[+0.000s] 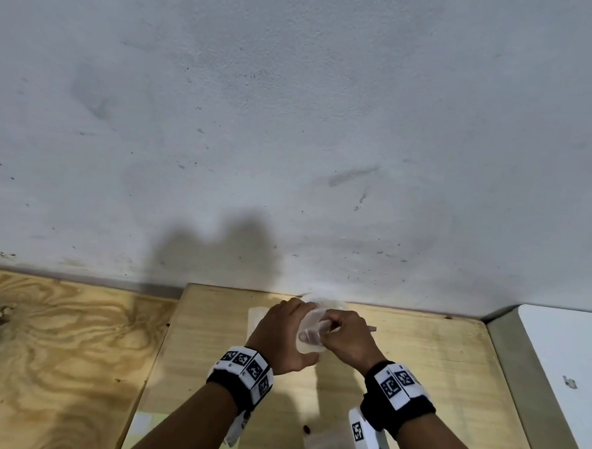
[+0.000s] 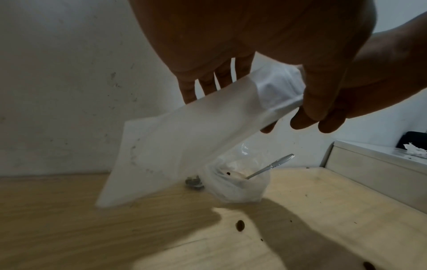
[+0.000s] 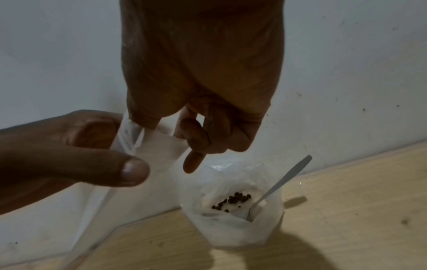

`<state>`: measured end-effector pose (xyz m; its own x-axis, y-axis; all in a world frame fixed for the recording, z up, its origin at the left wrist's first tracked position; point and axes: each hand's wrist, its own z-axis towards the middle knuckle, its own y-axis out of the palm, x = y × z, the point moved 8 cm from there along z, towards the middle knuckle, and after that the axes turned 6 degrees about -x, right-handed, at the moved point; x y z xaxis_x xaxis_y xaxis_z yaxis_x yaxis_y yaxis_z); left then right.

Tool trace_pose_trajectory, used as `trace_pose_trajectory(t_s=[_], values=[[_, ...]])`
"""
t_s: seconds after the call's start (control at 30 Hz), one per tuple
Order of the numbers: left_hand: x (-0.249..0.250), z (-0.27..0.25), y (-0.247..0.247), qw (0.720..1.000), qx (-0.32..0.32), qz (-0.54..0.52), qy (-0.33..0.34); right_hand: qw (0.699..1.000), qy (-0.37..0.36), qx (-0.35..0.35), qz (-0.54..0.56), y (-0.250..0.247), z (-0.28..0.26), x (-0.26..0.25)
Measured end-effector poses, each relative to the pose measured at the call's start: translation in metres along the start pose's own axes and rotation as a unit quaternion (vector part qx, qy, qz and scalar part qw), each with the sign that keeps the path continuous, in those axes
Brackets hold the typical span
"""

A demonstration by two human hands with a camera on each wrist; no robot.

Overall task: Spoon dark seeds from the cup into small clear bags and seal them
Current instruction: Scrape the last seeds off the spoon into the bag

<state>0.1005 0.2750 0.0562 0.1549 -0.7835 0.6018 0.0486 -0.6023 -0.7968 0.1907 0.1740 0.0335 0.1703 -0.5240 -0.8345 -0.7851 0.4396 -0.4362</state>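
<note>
**Two hands work the bag's mouth**

Both the left hand and right hand pinch the small clear bag above the worktop, probably parting its mouth for filling. Cup, seeds and spoon wait just below.

A small clear bag hangs tilted in the air above the desk, while the translucent cup stands upright near the wall, holding a few dark seeds and a leaning metal spoon.
</note>
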Motion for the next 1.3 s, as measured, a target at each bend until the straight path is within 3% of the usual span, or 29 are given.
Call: trace_pose_trajectory(t_s=[0.1, 0.17, 0.33, 0.4, 0.53, 0.73, 0.9, 1.03, 1.17, 1.3], values=[[-0.015, 0.001, 0.003, 0.999, -0.022, -0.013, -0.045, 0.998, 0.017, -0.027, 0.061, 0.006, 0.003, 0.004], [-0.032, 0.001, 0.006, 0.995, -0.034, -0.027, -0.094, 0.994, 0.045, 0.0, 0.097, -0.003, 0.004, 0.018], [-0.074, -0.003, 0.009, 0.966, -0.018, -0.135, -0.219, 0.952, 0.117, 0.274, 0.068, -0.065, -0.025, 0.067], [-0.087, -0.003, 0.014, 0.947, -0.015, -0.19, -0.258, 0.945, 0.18, 0.27, 0.039, -0.07, -0.03, 0.092], [-0.098, 0.001, 0.029, 0.924, -0.065, -0.243, -0.287, 0.95, 0.261, 0.164, 0.051, -0.056, -0.017, 0.129], [-0.096, 0.016, 0.046, 0.919, -0.139, -0.234, -0.287, 0.954, 0.217, 0.184, 0.094, -0.049, 0.005, 0.129], [-0.097, 0.026, 0.048, 0.921, -0.114, -0.249, -0.277, 0.951, 0.163, 0.208, 0.161, -0.042, 0.015, 0.116], [-0.095, 0.029, 0.041, 0.939, -0.073, -0.217, -0.256, 0.962, 0.075, 0.245, 0.093, -0.04, 0.008, 0.086], [-0.099, 0.028, 0.036, 0.947, -0.057, -0.194, -0.251, 0.95, 0.071, 0.303, -0.008, -0.047, 0.0, 0.076], [-0.099, 0.029, 0.034, 0.951, -0.058, -0.181, -0.246, 0.95, 0.053, 0.3, -0.067, -0.042, -0.002, 0.069]])
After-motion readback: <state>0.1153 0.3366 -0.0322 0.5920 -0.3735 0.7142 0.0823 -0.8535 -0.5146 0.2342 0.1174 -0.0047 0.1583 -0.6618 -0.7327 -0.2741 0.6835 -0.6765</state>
